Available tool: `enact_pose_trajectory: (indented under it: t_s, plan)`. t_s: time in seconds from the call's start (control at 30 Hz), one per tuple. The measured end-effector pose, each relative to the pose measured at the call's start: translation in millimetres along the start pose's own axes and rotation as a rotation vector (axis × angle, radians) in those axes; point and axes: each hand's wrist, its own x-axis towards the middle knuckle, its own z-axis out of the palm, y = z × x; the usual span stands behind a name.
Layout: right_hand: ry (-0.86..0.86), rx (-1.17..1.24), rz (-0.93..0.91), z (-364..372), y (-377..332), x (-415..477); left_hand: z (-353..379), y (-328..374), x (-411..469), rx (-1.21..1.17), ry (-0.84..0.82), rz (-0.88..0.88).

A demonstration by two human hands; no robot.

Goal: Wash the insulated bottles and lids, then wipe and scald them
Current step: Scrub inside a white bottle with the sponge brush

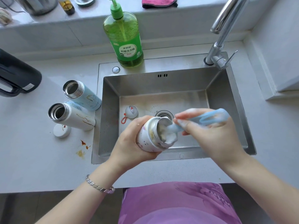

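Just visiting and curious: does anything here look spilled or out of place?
Yes. Reddish-brown splatters stain the countertop left of the sink, near the white lid, which is spotted too. Similar brown streaks run down the white bottle beside it. Likely a spill.

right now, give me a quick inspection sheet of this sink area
surface: grey counter, brown stains left of the sink.
job's things: foamy bottle held over the sink; blue bottle and white bottle open on the counter, white lid beside them; grey lid in the sink.
clutter: green detergent bottle, black kettle.
hands: left hand grips the foamy bottle; right hand holds blue brush in its mouth.
cables: nothing seen.
surroundings: faucet, pink cloth on ledge.
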Motion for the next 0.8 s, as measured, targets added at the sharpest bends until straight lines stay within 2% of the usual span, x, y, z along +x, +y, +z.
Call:
enact_pose_trajectory:
  t_s: [0.1,0.2,0.3,0.37,0.53,0.67,0.8]
  plan:
    - [-0.045,-0.056,0.095,2.1,1.0,-6.3,0.2,-6.6,1.3,0.056,0.003,-0.049]
    - [-0.112,0.032,0.134,11.0,-3.3,-3.1,11.1,-11.7,-3.2,0.104,-0.058,-0.062]
    - [0.018,0.174,0.153,3.2,-1.5,14.4,11.0,-17.3,-9.2,0.052,-0.087,-0.14]
    - [0.096,0.18,0.143,-3.1,4.9,19.0,5.6,-22.4,-9.7,0.058,-0.082,-0.144]
    - [-0.04,0.136,0.211,18.7,20.4,3.1,10.7,-22.9,-5.0,0.107,-0.13,-0.081]
    - [0.071,0.184,0.14,-9.4,10.9,33.6,5.1,-24.4,-1.1,0.176,-0.131,-0.099]
    - [0.164,0.112,0.136,-39.5,17.0,55.5,-6.5,-42.8,8.1,0.305,-0.209,-0.1]
